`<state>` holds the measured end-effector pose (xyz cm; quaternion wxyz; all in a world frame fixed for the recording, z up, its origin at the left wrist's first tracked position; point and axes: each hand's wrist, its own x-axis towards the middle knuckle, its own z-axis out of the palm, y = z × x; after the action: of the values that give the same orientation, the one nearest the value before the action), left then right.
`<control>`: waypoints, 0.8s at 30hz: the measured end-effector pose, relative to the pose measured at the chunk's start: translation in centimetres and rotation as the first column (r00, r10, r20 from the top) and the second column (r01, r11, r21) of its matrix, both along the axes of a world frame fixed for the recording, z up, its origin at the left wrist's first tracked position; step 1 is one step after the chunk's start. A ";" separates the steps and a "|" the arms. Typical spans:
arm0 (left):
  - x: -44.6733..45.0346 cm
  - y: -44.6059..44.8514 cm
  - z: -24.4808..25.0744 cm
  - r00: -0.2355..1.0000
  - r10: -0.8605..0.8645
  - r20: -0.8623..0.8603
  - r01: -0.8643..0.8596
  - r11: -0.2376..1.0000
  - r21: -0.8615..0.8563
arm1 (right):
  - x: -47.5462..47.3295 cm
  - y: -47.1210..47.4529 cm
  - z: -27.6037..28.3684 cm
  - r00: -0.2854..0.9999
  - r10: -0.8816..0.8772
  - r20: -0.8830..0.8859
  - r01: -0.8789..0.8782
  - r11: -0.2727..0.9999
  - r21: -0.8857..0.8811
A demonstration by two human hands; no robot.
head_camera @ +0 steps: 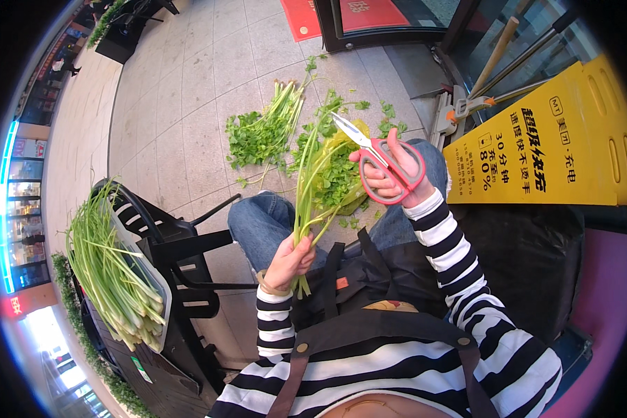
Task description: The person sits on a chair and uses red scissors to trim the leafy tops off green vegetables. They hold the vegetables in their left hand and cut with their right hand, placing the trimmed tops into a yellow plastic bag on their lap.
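My left hand (291, 258) grips a small bunch of long green celery stalks (304, 196), whose leafy tops point away from me. In my right hand (399, 167) is a pair of scissors (379, 162) with red and grey handles, its blades together and pointing up and left beside the stalks. Below the hands, between my knees, a yellow translucent plastic bag (352, 196) holds leafy greens (334, 183). On the tiled floor beyond lies a bundle of leafy celery (264, 130), stems away from me and leaves nearer, with loose leaves around it.
At left, a tray (165, 292) heaped with trimmed green stalks (117, 271) rests on a dark slatted table (130, 366) beside a black chair (196, 261). A yellow sign board (543, 141) bearing writing stands at right, near mop handles (496, 57) and a glass door (381, 31).
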<state>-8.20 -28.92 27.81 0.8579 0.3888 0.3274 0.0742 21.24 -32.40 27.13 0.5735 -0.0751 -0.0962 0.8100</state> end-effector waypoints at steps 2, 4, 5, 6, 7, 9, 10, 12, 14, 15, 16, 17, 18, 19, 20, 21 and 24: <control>0.0 0.1 0.0 0.999 0.005 0.031 -0.004 0.999 -0.032 | -0.3 -0.4 0.7 0.994 -0.007 0.106 0.012 0.999 -0.050; 0.0 0.1 0.0 0.997 0.012 0.079 -0.006 0.998 -0.069 | -0.6 -0.8 1.4 0.982 -0.007 0.191 0.019 0.998 -0.064; 0.0 0.1 -0.1 0.995 0.000 0.095 0.008 0.997 -0.077 | -0.7 -1.0 1.8 0.977 -0.015 0.211 0.032 0.997 -0.077; 0.0 0.2 -0.1 0.993 -0.006 0.122 0.017 0.996 -0.091 | -0.9 -1.0 2.0 0.973 -0.024 0.232 0.046 0.995 -0.089; 0.0 0.2 -0.1 0.989 -0.012 0.148 0.028 0.994 -0.105 | -1.0 -1.1 2.2 0.968 -0.031 0.251 0.057 0.994 -0.096; -0.1 0.3 -0.1 0.982 -0.009 0.186 0.040 0.986 -0.162 | -1.0 -1.0 2.4 0.968 -0.026 0.251 0.048 0.995 -0.083; -0.1 0.3 -0.1 0.976 0.004 0.217 0.040 0.979 -0.199 | -0.9 -0.9 2.4 0.968 -0.023 0.249 0.044 0.996 -0.079; -0.1 0.3 -0.1 0.977 -0.015 0.214 0.061 0.976 -0.210 | -0.8 -0.7 2.2 0.969 -0.023 0.245 0.033 0.999 -0.040; -0.1 0.2 -0.1 0.975 -0.024 0.220 0.072 0.974 -0.214 | -0.7 -0.6 1.8 0.974 -0.023 0.225 0.028 0.999 -0.020; -0.1 0.2 -0.1 0.975 -0.028 0.221 0.075 0.975 -0.208 | -0.5 -0.5 1.5 0.978 -0.022 0.207 0.026 1.000 -0.017; -0.2 0.1 -0.2 0.973 -0.022 0.229 0.071 0.975 -0.210 | -0.4 -0.4 1.1 0.983 -0.022 0.182 0.023 1.000 -0.004; -0.2 0.1 -0.2 0.977 -0.032 0.211 0.075 0.977 -0.200 | -0.4 -0.4 0.6 0.988 -0.027 0.154 0.030 0.999 -0.016; -0.3 0.1 -0.3 0.979 -0.030 0.202 0.071 0.977 -0.199 | -0.3 -0.2 0.2 0.992 -0.032 0.119 0.034 0.999 -0.017; -0.3 0.0 -0.3 0.981 -0.027 0.193 0.065 0.978 -0.197 | -0.1 -0.2 -0.3 0.997 -0.032 0.063 0.032 0.999 -0.004; -0.4 0.1 -0.3 0.981 -0.023 0.192 0.062 0.977 -0.202 | 0.1 -0.2 -0.8 0.994 -0.057 0.095 0.058 0.998 -0.003; -0.4 0.1 -0.3 0.981 -0.013 0.194 0.054 0.977 -0.206 | 0.3 -0.5 -1.3 0.990 -0.088 0.111 0.094 0.994 -0.056; -0.5 0.1 1.1 0.983 0.083 0.166 -0.060 0.989 -0.139 | 1.2 0.0 -2.8 0.978 -0.112 0.174 0.142 0.975 -0.171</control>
<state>-8.75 -28.80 28.94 0.9038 0.3109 0.2703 0.1161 22.41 -32.38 24.37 0.6051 -0.1994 -0.0634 0.7682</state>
